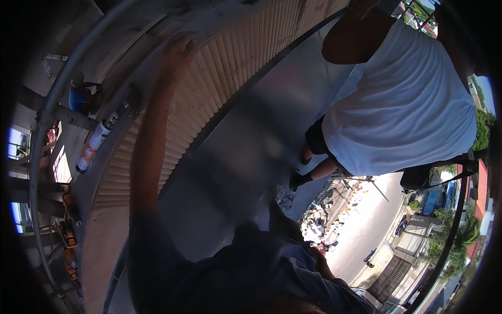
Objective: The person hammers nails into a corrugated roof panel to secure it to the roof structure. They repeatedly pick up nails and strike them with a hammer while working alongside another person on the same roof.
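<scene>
My left arm reaches up along a curved, ribbed, cream-coloured panel [219,78]. At the panel's upper edge my left hand [179,55] has its fingers bent and closed; shadow hides whether anything small is in them. To the left of that forearm, a sealant cartridge [94,144], white with red marks, lies tilted on the grey ledge. My right arm hangs low beside my body, and part of my right hand [315,256] shows near my leg. Its fingers are hidden, so what it holds, if anything, cannot be told.
A co-worker in a white shirt [402,99] stands close on the right on the grey platform [235,141]. Orange-and-black power tools [68,235] lie at lower left beside a curved metal pole [35,172]. Another person in blue [79,99] is farther left. A street [366,225] lies far below.
</scene>
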`<state>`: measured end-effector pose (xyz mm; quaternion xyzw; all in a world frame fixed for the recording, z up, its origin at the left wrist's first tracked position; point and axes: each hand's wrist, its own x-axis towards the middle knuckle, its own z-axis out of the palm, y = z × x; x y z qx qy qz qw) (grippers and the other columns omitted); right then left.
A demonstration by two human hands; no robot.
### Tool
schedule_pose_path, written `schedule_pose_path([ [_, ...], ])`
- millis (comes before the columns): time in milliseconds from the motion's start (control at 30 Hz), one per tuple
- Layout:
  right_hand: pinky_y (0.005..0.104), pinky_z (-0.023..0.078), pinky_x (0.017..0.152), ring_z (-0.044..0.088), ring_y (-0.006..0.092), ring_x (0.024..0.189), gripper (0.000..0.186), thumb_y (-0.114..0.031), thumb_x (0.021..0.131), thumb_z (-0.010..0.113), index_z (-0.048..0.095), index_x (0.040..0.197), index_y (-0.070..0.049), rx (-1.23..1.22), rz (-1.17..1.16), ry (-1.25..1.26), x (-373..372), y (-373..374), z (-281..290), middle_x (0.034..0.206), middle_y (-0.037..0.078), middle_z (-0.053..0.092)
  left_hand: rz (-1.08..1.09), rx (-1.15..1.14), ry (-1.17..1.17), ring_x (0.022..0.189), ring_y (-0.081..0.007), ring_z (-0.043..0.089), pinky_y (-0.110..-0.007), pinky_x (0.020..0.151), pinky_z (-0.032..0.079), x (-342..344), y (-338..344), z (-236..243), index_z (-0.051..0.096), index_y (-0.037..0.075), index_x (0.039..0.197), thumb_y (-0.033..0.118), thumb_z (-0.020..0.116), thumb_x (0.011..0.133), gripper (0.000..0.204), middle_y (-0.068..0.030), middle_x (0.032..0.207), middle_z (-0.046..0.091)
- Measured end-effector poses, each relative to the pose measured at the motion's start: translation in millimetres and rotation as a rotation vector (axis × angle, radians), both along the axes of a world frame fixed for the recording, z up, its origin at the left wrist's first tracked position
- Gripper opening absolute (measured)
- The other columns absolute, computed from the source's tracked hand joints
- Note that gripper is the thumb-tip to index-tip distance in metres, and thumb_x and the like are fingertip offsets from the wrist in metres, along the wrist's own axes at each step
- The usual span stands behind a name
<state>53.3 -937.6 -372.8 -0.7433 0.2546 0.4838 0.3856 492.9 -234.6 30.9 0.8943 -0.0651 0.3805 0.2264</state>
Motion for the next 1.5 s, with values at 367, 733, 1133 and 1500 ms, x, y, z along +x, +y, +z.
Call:
schedule_pose_path([
  [367,0.0345,0.049,0.060,0.060,0.0171,0.066,0.076,-0.073,0.095,0.038,0.070,0.102,-0.005,-0.085,0.072,0.045,129.6,-40.2,-38.5,0.080,0.007,0.065,0.182,0.320,0.119,0.126,-0.0331,0.058,-0.042,0.108,0.045,352.2,4.0,-54.3,0.064,0.012,0.135,0.009,0.051,0.100,0.037,-0.0168,0.137,0.062],
  [733,0.0334,0.047,0.064,0.068,0.0156,0.073,0.045,-0.040,0.099,0.051,0.073,0.099,0.000,0.011,-0.075,0.258,163.9,-51.7,-52.9,0.086,0.011,0.073,0.143,-0.047,0.275,0.118,-0.0327,0.064,-0.041,0.102,0.049,352.0,-6.3,-49.1,0.072,0.012,0.120,0.010,0.056,0.098,0.028,-0.0138,0.128,0.068],
  [1133,0.0340,0.046,0.052,0.057,0.0162,0.056,0.072,-0.070,0.096,0.040,0.067,0.086,-0.004,0.112,-0.031,-0.070,253.0,-7.0,11.5,0.067,0.005,0.058,0.377,0.093,0.125,0.113,-0.0365,0.066,-0.045,0.099,0.051,341.9,-19.4,-44.4,0.075,0.014,0.111,0.005,0.052,0.092,0.032,-0.0158,0.121,0.070],
  [1500,0.0331,0.043,0.051,0.053,0.0148,0.056,0.053,-0.057,0.096,0.051,0.069,0.090,-0.007,0.037,-0.027,0.124,235.3,-26.2,-41.2,0.067,0.003,0.056,0.367,-0.038,-0.030,0.103,-0.0374,0.069,-0.047,0.092,0.055,344.8,-12.8,-48.9,0.075,0.013,0.107,0.001,0.061,0.081,0.032,-0.0162,0.109,0.073],
])
